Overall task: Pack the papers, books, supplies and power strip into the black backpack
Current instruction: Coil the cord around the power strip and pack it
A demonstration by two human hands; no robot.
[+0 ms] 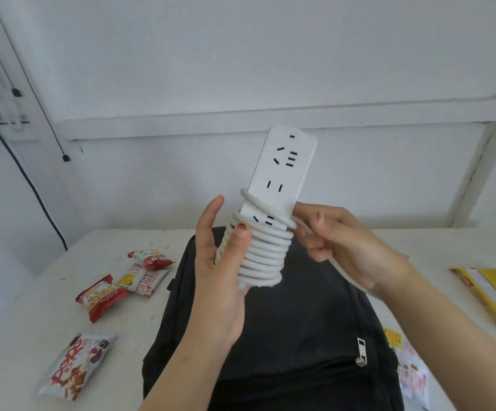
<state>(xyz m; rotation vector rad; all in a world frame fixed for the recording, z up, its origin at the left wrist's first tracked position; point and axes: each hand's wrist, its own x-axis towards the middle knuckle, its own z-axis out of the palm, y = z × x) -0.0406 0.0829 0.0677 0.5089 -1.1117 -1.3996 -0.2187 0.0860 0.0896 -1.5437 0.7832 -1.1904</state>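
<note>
- The white power strip (285, 164) is held upright above the black backpack (285, 321), its long axis running nearly vertical and tipped slightly to the right, socket face toward the person.
- The left hand (220, 280) is wrapped around the lower half, thumb pressed across the front of the coiled white cord (266, 253), which winds in tight turns around the strip's body.
- The right hand (341, 241) sits just to the right of the coil, fingers pinched on the loose tail of the cord, which trails down past the wrist; the plug end is out of sight.
- The backpack lies flat on the table (33, 307) directly under both hands, and its zipper pull (360, 351) hangs near an opening at the near end, so I'd judge the strip must come down and toward the person, long axis turned to line up with that mouth.
- The left hand carries the weight and is the likelier one to lower it in.
- Snack packets (101, 295) lie to the left and a yellow package (495, 295) to the right, well clear of the bag.
</note>
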